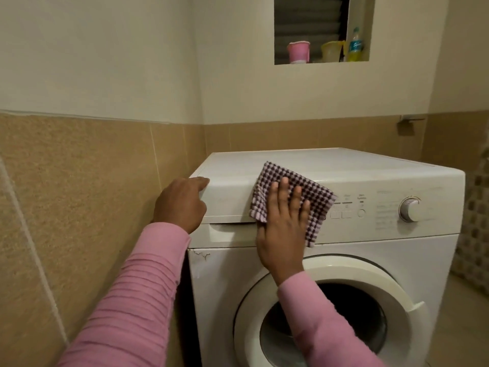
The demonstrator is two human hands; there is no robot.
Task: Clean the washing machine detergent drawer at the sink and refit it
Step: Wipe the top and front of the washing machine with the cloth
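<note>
A white front-loading washing machine (370, 181) stands in a tiled corner. Its detergent drawer (227, 205) sits in the top left of the front panel, pushed in. My left hand (180, 202) rests on the drawer's left end at the machine's corner, fingers lying along the top edge. My right hand (283, 223) presses a purple-and-white checked cloth (312, 197) flat against the drawer's right end and the control panel, fingers straight and spread. The cloth folds over the machine's top edge.
A round program knob (410, 209) and buttons lie right of the cloth. The round door (357, 274) is below. A tan tiled wall (79, 194) is close on the left. A wall niche holds a pink cup (297, 51), a yellow cup (332, 50) and a bottle (354, 46).
</note>
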